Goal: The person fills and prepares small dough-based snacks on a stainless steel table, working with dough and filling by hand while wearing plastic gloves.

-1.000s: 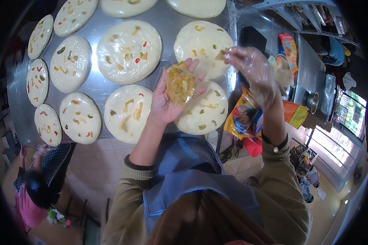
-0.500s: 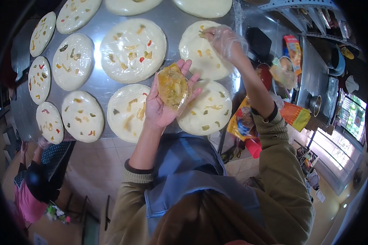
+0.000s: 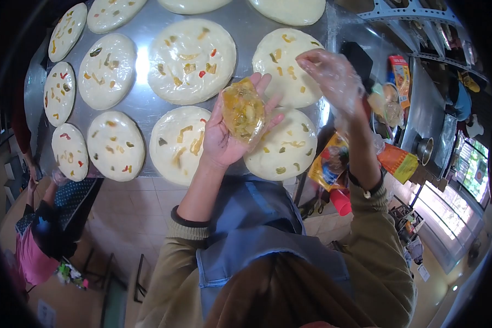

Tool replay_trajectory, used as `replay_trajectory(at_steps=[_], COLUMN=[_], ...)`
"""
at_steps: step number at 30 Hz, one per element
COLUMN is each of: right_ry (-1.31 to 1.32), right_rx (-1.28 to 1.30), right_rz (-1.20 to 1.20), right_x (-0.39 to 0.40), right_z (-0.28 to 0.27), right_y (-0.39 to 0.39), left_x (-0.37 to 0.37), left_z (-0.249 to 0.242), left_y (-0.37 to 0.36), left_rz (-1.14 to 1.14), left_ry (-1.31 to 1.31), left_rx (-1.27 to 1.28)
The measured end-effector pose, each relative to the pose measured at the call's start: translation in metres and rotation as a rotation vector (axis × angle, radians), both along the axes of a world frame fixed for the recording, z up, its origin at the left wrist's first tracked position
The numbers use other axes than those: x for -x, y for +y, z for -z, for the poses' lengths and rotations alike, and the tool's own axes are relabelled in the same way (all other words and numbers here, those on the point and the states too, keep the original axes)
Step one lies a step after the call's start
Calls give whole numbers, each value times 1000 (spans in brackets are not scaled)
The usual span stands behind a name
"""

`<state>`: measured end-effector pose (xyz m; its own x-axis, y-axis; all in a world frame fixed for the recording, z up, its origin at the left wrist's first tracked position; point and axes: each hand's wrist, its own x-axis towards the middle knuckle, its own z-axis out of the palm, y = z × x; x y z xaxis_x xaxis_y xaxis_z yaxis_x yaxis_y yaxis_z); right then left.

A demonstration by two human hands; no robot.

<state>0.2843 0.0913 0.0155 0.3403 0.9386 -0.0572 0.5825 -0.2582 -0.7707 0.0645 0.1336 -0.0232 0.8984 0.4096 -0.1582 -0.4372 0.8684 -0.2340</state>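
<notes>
My left hand (image 3: 224, 136) is palm up, holding a clear plastic bag (image 3: 243, 112) of yellow and green pieces. My right hand (image 3: 333, 76), in a clear plastic glove, hovers over the right edge of a round pale dough (image 3: 284, 90) dotted with several yellow and green bits. Its fingers are pressed together; whatever they might hold is too small to make out. Below that dough lies another topped round (image 3: 279, 156), partly behind my left hand. A larger round (image 3: 191, 60) with red, green and yellow bits lies up and to the left.
Several more dough rounds (image 3: 115, 145) lie on the metal table (image 3: 142, 104). At the right are a black box (image 3: 356, 59), food packets (image 3: 400, 82), an orange packet (image 3: 398, 163) and a red cup (image 3: 340, 201). Another person (image 3: 35, 246) stands at the lower left.
My right hand has drawn back from the dough's topped surface toward its right edge. The table and dough rounds appear shifted right in view, with a slight camera move.
</notes>
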Motion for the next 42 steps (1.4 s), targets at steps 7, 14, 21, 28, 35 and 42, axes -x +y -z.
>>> replay_trajectory(at_steps=[7, 14, 21, 28, 35, 42], right_ry=[-384, -641, -560, -443, -422, -545], right_rx=[157, -19, 178, -74, -224, -85], right_rz=[-306, -330, -360, -455, -367, -325], right_x=[67, 85, 89, 70, 63, 70], right_z=[-95, -74, -92, -91, -92, -110], right_y=[-14, -32, -37, -60, -77, -80], left_x=[-6, -5, -10, -8, -20, -23], left_z=[-1, -8, -15, -5, -22, -28], left_y=[-7, -22, -31, -42, -42, -48], left_rz=[36, 74, 80, 100, 101, 128], left_ry=[-246, 148, 239, -21, -24, 12], left_rx=[180, 85, 10, -6, -22, -34])
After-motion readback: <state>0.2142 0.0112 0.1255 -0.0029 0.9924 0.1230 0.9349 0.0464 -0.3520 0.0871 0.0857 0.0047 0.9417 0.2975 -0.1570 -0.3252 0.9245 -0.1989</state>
